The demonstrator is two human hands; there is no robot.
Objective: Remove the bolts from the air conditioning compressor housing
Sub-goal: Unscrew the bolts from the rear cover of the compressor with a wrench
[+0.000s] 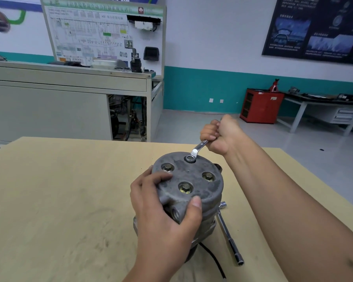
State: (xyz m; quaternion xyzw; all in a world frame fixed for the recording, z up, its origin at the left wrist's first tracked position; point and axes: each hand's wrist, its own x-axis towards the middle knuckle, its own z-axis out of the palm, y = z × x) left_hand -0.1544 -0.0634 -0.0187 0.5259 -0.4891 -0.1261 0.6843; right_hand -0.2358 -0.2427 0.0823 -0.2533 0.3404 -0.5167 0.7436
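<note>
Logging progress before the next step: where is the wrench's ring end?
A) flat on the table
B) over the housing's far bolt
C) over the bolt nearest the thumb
B: the right hand holds the wrench, ring over the far bolt of the housing.

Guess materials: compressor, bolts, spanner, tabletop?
Compressor: probably cast aluminium; dull, mottled grey, rounded cast edges.
Bolts: likely plated steel; yellowish sheen on heads and washers.
Spanner: chromed steel, by its bright mirror shine.
Tabletop: pale wood-look board, laminate or veneer unclear; matte, scuffed.
</note>
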